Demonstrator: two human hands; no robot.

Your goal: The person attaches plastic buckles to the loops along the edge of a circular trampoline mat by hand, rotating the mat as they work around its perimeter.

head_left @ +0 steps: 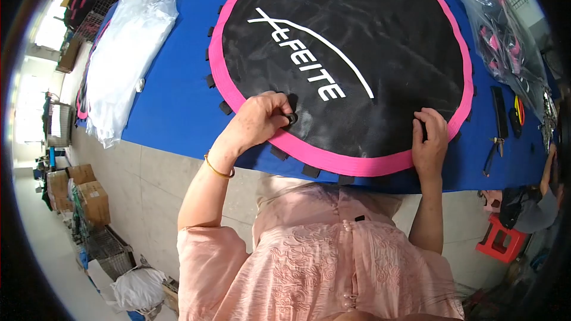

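A round black mat [386, 41] with white lettering and a pink border [369, 165] lies on the table, and black webbing tabs [310, 171] stick out around its edge. My left hand [260, 120] is closed over the lower left border. Between its thumb and fingers is a small black piece [291, 119], perhaps a tab; its exact kind is hard to make out. On the lower right border rests my right hand [430, 138], its fingers bent and lying on the mat, nothing visible in them.
A blue cloth [172, 116] covers the table. Clear plastic bags [134, 35] lie at the left; a bag with pink and black parts [499, 35] is at the right, near scissors [493, 156] and a black strip [498, 107]. A red stool [501, 239] stands below right.
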